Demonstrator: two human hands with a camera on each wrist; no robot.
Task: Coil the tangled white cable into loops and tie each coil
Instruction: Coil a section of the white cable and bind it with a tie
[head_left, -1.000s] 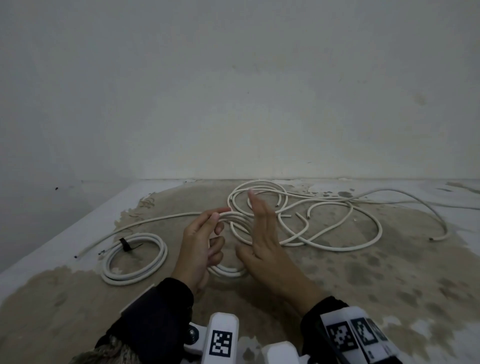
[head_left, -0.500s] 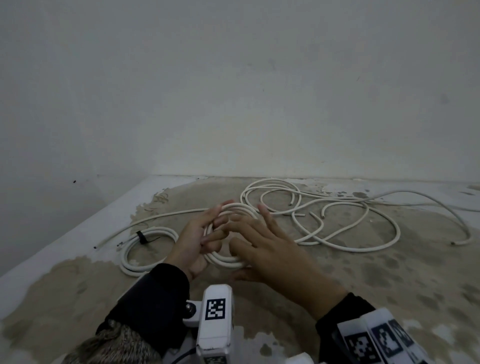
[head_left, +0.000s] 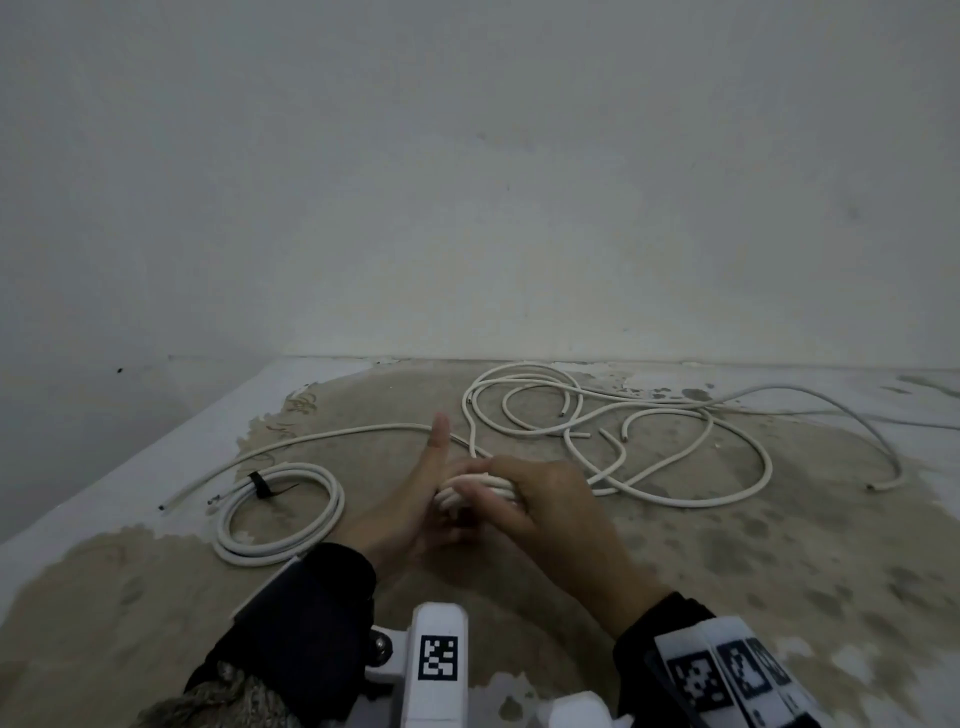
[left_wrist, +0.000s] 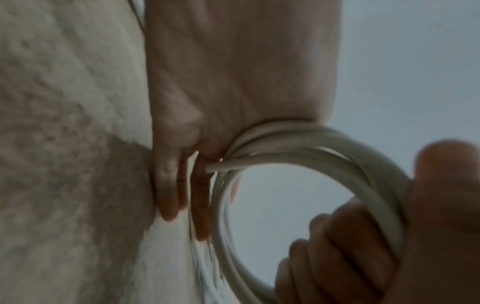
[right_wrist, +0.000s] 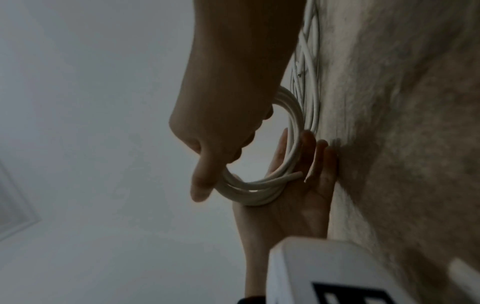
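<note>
Fingers: R hand (head_left: 540, 504) fingers curl round a small coil (head_left: 475, 486) of white cable and grip it from above; thumb (right_wrist: 201, 181) hooks over the coil's outer edge. L hand (head_left: 410, 499) is flat and relaxed, fingers (right_wrist: 322, 156) straight, thumb (head_left: 440, 436) pointing up; coil rests against its palm.
Near edge: dark sleeves on both wrists, w/ white wrist mounts (head_left: 439, 660) bearing black-and-white square markers.
Held coil: several loops bunched together, standing upright between the 2 hands, centre of head view, just above the tabletop (head_left: 727, 597). One cut end (right_wrist: 298, 174) sticks out across the L palm. L wrist view shows the loops as a ring (left_wrist: 324, 156), R fingers wrapped round its lower right side.
L hand contact: edge of the L hand, little-finger side, lies against the tabletop in R wrist view.
Surface: worn tabletop, patchy brown and white, peeling paint.
Left, mid: finished coil (head_left: 280, 514) lies flat, well apart from the hands, bound w/ a black tie (head_left: 262, 486). Two loose ends poke out at its left.
Beyond it: one long strand (head_left: 322, 439) runs from the left edge toward the hands.
Right, far: tangled loose cable (head_left: 649, 447) sprawls in overlapping curves behind and right of the hands, several cut ends visible; one strand arcs out toward the right edge.
Back: plain pale wall (head_left: 467, 182).
</note>
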